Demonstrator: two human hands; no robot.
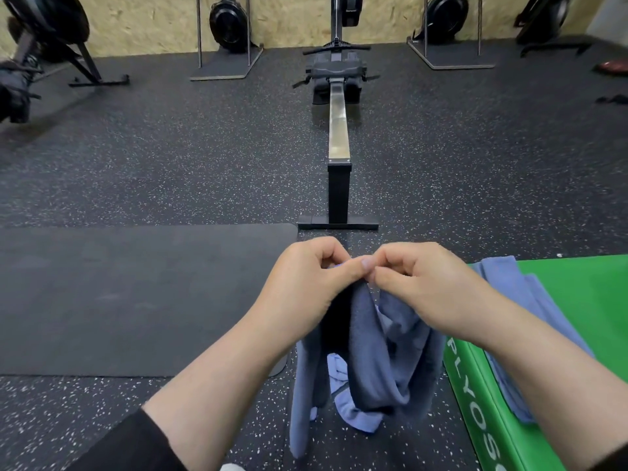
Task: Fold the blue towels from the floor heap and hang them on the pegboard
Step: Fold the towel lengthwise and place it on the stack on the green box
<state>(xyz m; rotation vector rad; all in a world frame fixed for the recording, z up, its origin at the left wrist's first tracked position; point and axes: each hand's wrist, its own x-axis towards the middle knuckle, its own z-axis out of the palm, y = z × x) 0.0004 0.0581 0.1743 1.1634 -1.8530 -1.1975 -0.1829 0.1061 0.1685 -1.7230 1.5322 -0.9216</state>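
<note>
Holding up a blue towel (384,348) at its top edge, with the left hand (306,283) and the right hand (421,283) brought together so that the thumbs are nearly touching. Pinching the cloth between curled fingers and thumb on each side: left fingers (326,253) folded over the hem, right fingers (397,256) clenched on the same edge just beside them. Hanging straight down below the knuckles in loose vertical folds, with the lower end reaching close to the speckled rubber floor (170,164); whether touching it, not clear. Lying directly beneath, a crumpled lighter blue towel on the floor (339,368). Draping over the near corner of the green plyo box (577,300) to the right, another blue towel (516,300). Stretching away ahead of the hands, a rowing machine (339,130), with a dark exercise mat (136,294) lying to the left.
</note>
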